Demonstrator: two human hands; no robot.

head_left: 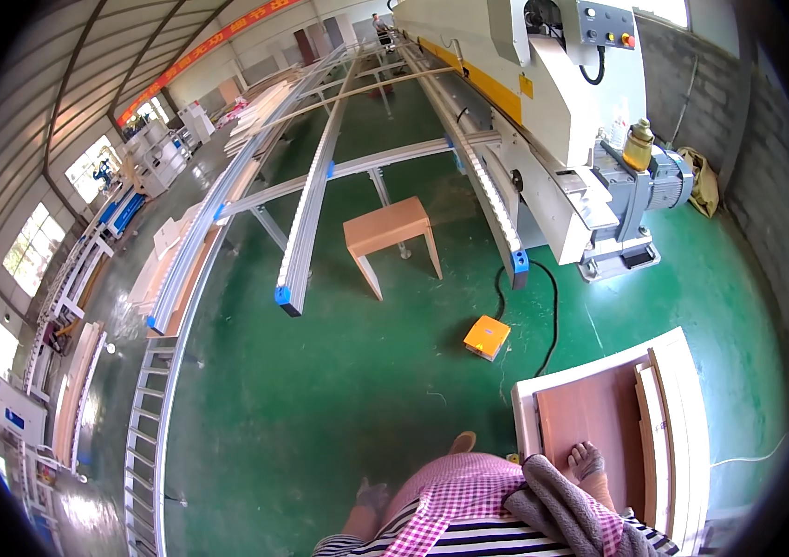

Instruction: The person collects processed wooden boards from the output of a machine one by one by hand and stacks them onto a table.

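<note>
My right hand (586, 459), in a grey glove with bare fingertips, rests on a flat brown board (585, 408) at the lower right. Its fingers are slightly bent and apart, and I see nothing held in them. The board lies inside a white-edged tray-like stand (526, 418), beside long pale wooden strips (652, 418). Low at my left side hangs my left hand (371, 495), also gloved. It is a little blurred, its fingers look apart, and it touches nothing that I can see. A grey cloth (552, 497) drapes over my right forearm.
A brown wooden stool (385, 226) stands ahead between metal roller rails (306, 223). An orange foot pedal box (487, 337) with a black cable lies on the green floor. The large white machine (561, 102) with a motor (668, 181) is ahead right; a ladder-like conveyor frame (145, 436) runs along the left.
</note>
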